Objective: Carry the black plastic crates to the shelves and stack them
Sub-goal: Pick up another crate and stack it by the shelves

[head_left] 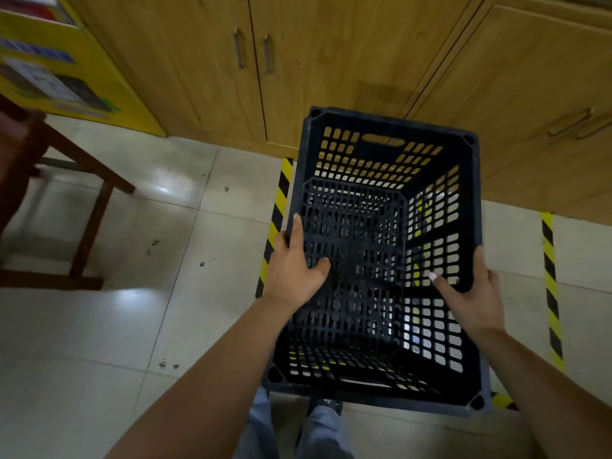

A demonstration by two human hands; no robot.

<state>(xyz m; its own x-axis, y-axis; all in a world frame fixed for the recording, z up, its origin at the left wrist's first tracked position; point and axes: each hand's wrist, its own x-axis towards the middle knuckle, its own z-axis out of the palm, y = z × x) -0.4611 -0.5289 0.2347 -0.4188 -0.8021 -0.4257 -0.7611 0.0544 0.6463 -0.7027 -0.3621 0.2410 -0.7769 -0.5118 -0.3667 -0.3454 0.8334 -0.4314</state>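
Holding one black crate (381, 260) by its two long rims, I have my left hand (298, 263) clamped over the left wall, thumb inside against the mesh, and my right hand (477, 289) clamped over the right wall, thumb reaching inside. Both grips are closed on the crate. It is empty, open side up, and tipped a little toward me. Whether it hangs clear of the floor (132, 309) or rests on it I cannot tell, though I judge it lifted, since my leg (323, 432) shows just under its near edge. It sits above the striped tape (276, 223) that marks a bay in front of the wooden cabinets (331, 61). A wooden stool (66, 200) stands well apart to the left. As for progress, I judge the task early or midway: one crate is in hand, no other crate shows, no stack shows, and no shelves are plainly in view, only a blurred yellow unit (49, 61) at the far left. Carrying this crate there and setting it down is left to do.
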